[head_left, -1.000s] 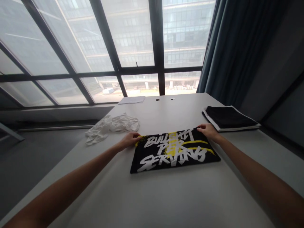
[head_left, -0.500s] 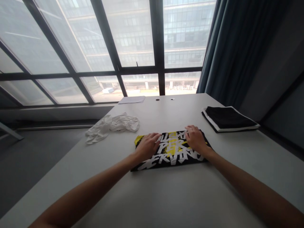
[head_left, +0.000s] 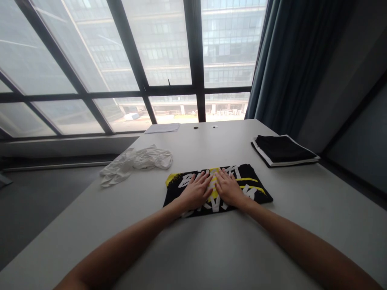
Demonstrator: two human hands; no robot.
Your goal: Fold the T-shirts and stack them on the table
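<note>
A folded black T-shirt (head_left: 261,195) with white lettering and yellow print lies flat on the white table (head_left: 217,245). My left hand (head_left: 197,191) rests on its middle, palm down, with the fingers stretched out. Close beside it, my right hand (head_left: 229,188) also lies flat on the cloth, fingers extended toward the left hand. Both hands cover part of the lettering. Neither hand grips the fabric.
Crumpled white cloth (head_left: 152,157) lies at the table's left side. A stack of folded black and white fabric (head_left: 282,150) sits at the right. White paper (head_left: 162,128) lies at the far edge, near the windows. A dark curtain (head_left: 281,64) hangs at the right.
My hands have come together over the middle of the shirt; the right hand slid left from its right part. The whole view has shifted slightly.
</note>
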